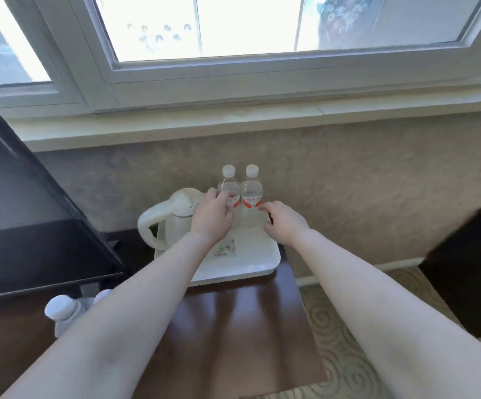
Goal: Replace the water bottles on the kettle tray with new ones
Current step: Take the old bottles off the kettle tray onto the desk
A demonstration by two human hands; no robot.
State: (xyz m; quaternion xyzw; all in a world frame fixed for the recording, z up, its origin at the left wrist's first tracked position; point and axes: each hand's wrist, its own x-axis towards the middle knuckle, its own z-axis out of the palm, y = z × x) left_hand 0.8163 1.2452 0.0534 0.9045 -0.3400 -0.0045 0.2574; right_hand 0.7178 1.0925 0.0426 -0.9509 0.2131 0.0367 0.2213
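Both water bottles (252,194) on the tray (262,262) carry red-and-white labels with red script too blurred to read. A small card (227,249) lying on the tray bears faint print, also illegible.

Bright white-framed window (233,38) above, beige textured wall (348,182) below the window, patterned carpet (334,326) underneath, dark wooden table (242,326) beside the carpet.

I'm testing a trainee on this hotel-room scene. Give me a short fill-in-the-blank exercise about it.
1. The two upright bottles on the white tray number ____.
2. Left of those bottles stands a white ____.
3. The left hand touches the ____ of the two bottles.
4. Both bottle labels are white and ____.

Answers: two; kettle; left one; red
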